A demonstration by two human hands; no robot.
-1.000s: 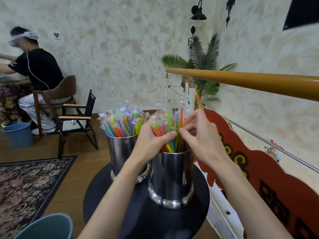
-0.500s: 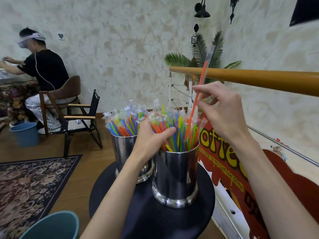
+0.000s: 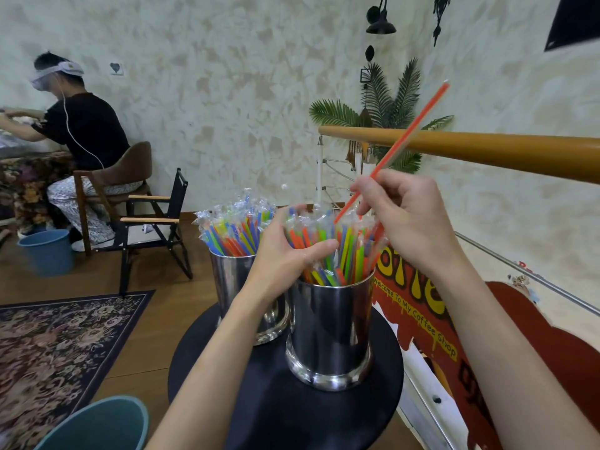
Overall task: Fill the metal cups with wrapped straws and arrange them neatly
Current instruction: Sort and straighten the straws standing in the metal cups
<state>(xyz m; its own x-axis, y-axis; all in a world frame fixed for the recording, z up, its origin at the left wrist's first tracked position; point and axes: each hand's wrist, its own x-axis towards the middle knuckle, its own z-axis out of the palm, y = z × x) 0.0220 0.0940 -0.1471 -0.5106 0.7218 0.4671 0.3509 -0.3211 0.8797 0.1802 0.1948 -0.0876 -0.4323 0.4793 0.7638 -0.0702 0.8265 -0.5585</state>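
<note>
2 metal cups stand on the round black desk (image 3: 292, 410) in front of you, touching or almost touching. The near cup (image 3: 329, 332) sits closest, packed with wrapped straws (image 3: 337, 251) that fan out above its rim. Your left hand (image 3: 285, 258) wraps its grip around that bundle from the left, thumb laid across the front, fingers curled behind. Your right hand (image 3: 406, 219) pinches 1 orange straw (image 3: 394, 151) low on its length; its lower tip hovers just above the bundle, and the rest slants up and to the right, crossing in front of the wooden handrail (image 3: 487, 151).

To seat this straw well, tip it closer to upright so it matches the others. Use the left thumb to open a small gap among the wrappers and aim the tip into that gap, not onto a crinkled wrapper top. Slide it down gently; the pack looks tight, and a hard push would likely buckle the straw. Keep the left hand steadying the bundle so the neighbours do not splay.

Just behind and to the left, the far cup (image 3: 233, 287) already holds its own full bunch (image 3: 233, 228). Beyond it are a folding chair (image 3: 156, 222) and a seated person (image 3: 81, 134).
</note>
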